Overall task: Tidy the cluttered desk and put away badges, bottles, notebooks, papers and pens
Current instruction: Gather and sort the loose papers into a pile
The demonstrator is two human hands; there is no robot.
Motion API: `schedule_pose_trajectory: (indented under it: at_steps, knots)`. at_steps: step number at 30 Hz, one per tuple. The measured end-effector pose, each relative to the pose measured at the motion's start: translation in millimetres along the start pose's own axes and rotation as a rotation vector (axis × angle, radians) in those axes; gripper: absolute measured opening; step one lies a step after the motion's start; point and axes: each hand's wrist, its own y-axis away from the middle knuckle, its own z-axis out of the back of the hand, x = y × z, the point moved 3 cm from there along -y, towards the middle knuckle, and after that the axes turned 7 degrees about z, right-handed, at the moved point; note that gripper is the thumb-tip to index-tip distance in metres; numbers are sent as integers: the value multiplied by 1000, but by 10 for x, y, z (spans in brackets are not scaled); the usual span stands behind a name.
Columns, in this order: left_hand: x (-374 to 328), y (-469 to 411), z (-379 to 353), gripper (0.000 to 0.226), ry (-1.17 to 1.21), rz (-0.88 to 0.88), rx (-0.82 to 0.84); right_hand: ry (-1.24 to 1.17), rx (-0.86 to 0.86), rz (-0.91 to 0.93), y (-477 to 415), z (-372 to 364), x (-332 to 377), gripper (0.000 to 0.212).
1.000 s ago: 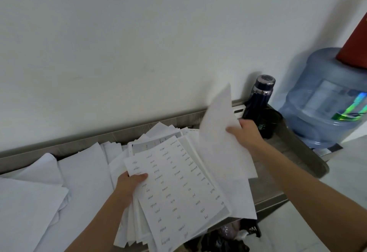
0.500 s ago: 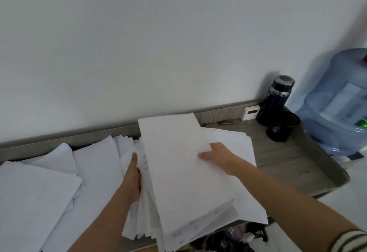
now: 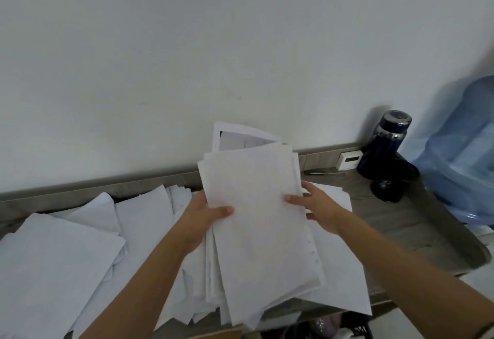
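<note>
Over desk [image 3: 401, 222], paper stack [image 3: 258, 221] held between left hand [image 3: 202, 217], right hand [image 3: 319, 208]

The stack [image 3: 256, 218] is hiding the left hand's [image 3: 197, 218] fingers, leaving only the thumb showing. It is also covering most of a printed sheet [image 3: 240, 138] behind it, whose print is blurring past reading. The right edge is cutting off the jug [image 3: 465, 157]. Loose sheets [image 3: 66, 253] are burying the bench [image 3: 401, 221] on the left and running out of frame. Dark clutter [image 3: 326, 325] under the bench is showing too blurred to name.
</note>
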Motion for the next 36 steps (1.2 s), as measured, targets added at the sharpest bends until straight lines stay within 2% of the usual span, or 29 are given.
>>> schedule_pose_trajectory:
  at_steps: [3,6,8,10,12,15,19,23,26,29,31,34,36]
  knots:
    - [-553,178,7,41,-13,-183,25,-244,227,147,79,-46,498,83]
    - [-899,329,88,44,-30,-357,-21,-217,250,350,142,-156,922,59]
    - [-959,382,127,50,-46,-409,-45,-138,256,423,175,-255,1047,49]
    - [-917,399,170,54,-66,-405,-64,-62,267,439,208,-335,1047,48]
    - [-831,390,215,47,-88,-383,-81,-11,273,435,219,-390,968,46]
    - [-752,364,221,51,-73,-372,-146,-9,258,417,214,-451,893,45]
    - [-788,312,133,36,36,-362,-203,-52,234,428,146,-517,982,47]
    - [-583,248,223,60,50,-257,-208,-8,214,362,116,-472,840,44]
    - [-352,235,174,57,92,-171,-174,-1,177,293,141,-511,617,37]
    - [-465,256,152,57,125,-238,-178,-111,108,348,177,-559,741,35]
    - [-598,277,226,61,131,-289,-174,-132,127,392,191,-562,887,35]
    - [-555,329,330,64,71,-273,-161,-100,186,388,208,-521,891,38]
    - [-350,369,344,75,49,-233,-176,-53,216,338,225,-482,706,40]
